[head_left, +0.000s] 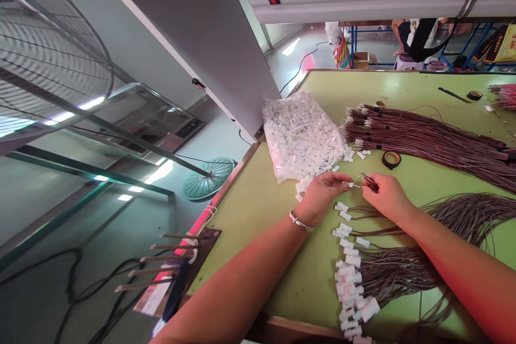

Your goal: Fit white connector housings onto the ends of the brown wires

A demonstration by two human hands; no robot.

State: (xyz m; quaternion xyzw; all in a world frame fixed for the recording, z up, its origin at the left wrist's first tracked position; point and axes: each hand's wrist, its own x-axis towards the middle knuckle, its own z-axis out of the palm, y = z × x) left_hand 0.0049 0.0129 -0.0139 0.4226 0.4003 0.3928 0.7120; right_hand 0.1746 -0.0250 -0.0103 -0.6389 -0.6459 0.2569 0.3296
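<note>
Pinched in the fingers of my left hand (325, 193) is a small white connector (350, 185). My right hand (381, 191) grips several thin brown wires (367, 178) whose metal tips point left, and one wire reaches toward the connector. Whether that tip is inside the connector cannot be made out. Just beyond my left hand lies a clear plastic bag (302, 129) full of white connectors. Below my hands, brown wires with white connectors on their ends (349, 279) lie in a column on the green table (242, 226).
Bundles of brown wires (423, 131) lie at the right, near a roll of black tape (391, 159). A wooden peg rack (201, 250) sits on the left table edge. A large fan (52, 48) stands at left. Another person (403, 35) is partly visible beyond the table.
</note>
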